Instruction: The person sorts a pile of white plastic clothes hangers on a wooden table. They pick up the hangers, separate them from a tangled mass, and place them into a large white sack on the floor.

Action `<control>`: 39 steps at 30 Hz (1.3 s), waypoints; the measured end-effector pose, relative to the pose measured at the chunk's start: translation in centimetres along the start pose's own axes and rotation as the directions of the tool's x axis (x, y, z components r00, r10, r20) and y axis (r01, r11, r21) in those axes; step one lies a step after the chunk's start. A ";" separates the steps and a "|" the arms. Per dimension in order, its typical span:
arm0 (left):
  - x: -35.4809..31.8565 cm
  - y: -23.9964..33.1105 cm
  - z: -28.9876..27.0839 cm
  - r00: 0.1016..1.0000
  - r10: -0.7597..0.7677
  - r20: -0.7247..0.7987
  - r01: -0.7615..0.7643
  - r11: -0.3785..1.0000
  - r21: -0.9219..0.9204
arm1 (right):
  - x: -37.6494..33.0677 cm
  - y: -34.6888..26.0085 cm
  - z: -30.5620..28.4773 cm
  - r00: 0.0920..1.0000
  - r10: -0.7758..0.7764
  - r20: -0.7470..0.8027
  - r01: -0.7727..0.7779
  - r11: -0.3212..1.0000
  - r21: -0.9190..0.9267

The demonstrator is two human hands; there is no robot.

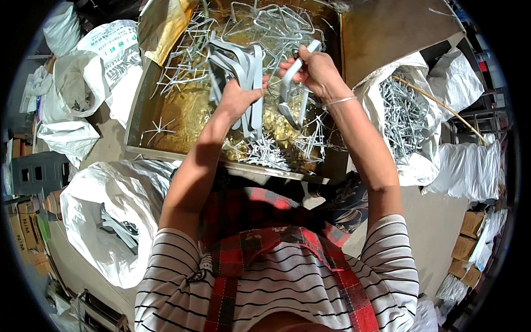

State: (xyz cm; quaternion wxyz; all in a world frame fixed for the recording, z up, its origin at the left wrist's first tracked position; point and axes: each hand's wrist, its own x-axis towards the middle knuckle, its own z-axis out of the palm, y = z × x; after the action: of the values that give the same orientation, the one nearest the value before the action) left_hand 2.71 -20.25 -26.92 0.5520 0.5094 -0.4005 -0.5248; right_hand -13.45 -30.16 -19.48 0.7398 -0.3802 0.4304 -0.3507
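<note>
My left hand (239,100) is wrapped round a bundle of grey bent pieces (239,61) that look like U-shaped handles, held upright over a large metal tray (130,124). To its right, my right hand (318,69) grips another grey bent piece (287,86) between thumb and fingers. Its lower end hangs above the tray beside the bundle. Below both hands, thin white spiky scraps (268,155) lie along the tray's near side. More bent grey pieces (282,22) are heaped at the far side, where yellowish-brown liquid or a wet bottom shows.
A white sack (99,210) at the near left holds grey pieces. At the right, another sack (381,91) is full of thin grey scraps (406,110), with a long stick (442,105) across it. White sacks (77,83) stand at the far left; cardboard boxes (467,238) at the right.
</note>
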 end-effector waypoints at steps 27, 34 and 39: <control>0.5 1.1 -4.7 0.957 0.284 0.060 -0.048 0.360 -0.932 | -3.2 13.9 -1.0 0.739 0.609 0.286 -0.664 0.730 0.162; 0.9 2.3 -7.7 0.955 0.032 -0.295 -0.280 0.428 -0.859 | 1.8 16.1 -10.2 0.949 0.197 -0.246 -0.237 0.961 -0.141; 0.9 3.5 -11.8 0.839 0.055 -0.541 -0.447 0.637 -0.628 | 1.5 8.9 -20.7 0.805 -0.486 -0.341 -0.024 0.548 -0.836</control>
State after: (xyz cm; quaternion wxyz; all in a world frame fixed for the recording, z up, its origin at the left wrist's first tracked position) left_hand 14.93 -19.71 -25.50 0.8587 0.2927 -0.0769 -0.4136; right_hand -29.89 -32.72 -34.81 0.2748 -0.6149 0.6731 -0.3055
